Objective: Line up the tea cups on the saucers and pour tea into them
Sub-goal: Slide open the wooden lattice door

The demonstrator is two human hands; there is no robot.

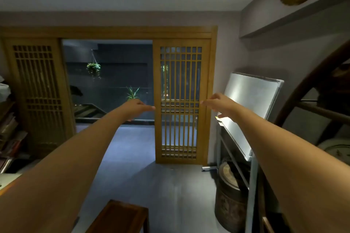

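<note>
No tea cup, saucer or teapot shows in the head view. Both my arms are stretched straight out in front of me at about chest height. My left hand [139,107] is held out with fingers extended and pointing right, holding nothing. My right hand [216,104] is held out with fingers pointing left, also holding nothing. The two hands are apart, with a wooden lattice door between them in the background.
A sliding lattice door [181,104] stands half open onto a dark courtyard. A tilted whiteboard [250,111] on a metal stand is at the right, with a dark barrel [230,200] under it. A wooden stool [121,217] is at the bottom. Shelves with books [9,128] line the left.
</note>
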